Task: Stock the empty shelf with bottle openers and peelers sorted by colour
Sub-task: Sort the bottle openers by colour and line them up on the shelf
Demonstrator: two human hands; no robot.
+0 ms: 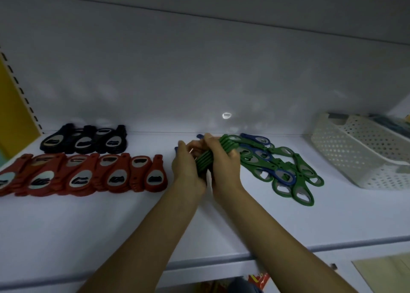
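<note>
Gripping a stack of green bottle openers [210,157] between them, the two hands meet at the centre of the frame, just above the white shelf [133,226]. The left hand [187,168] curls round the lower end of the stack, and the right hand [224,161] wraps over its upper part, so the pieces are pressed flat against one another and held tilted, rising toward the upper right. The hands touch each other around the bundle.

Just right of centre, a loose pile [286,172] of green and blue openers lies spread on the shelf, overlapping at odd angles; the upper end of the held stack sits against its left edge. A blue opener [257,139] lies at the top of that pile. Behind the fingers there seems to be another blue tip [199,135], though the blur makes it hard to be sure.

At the left of the frame, red openers [84,175] lie in a neat overlapping row, metal faces up. Behind them, toward the upper left, black openers [86,139] form a shorter row near the back wall.

At the right edge, a white perforated basket [359,150] rests tilted on the shelf, well apart from the hands. A yellow panel [11,106] stands at the far left.
</note>
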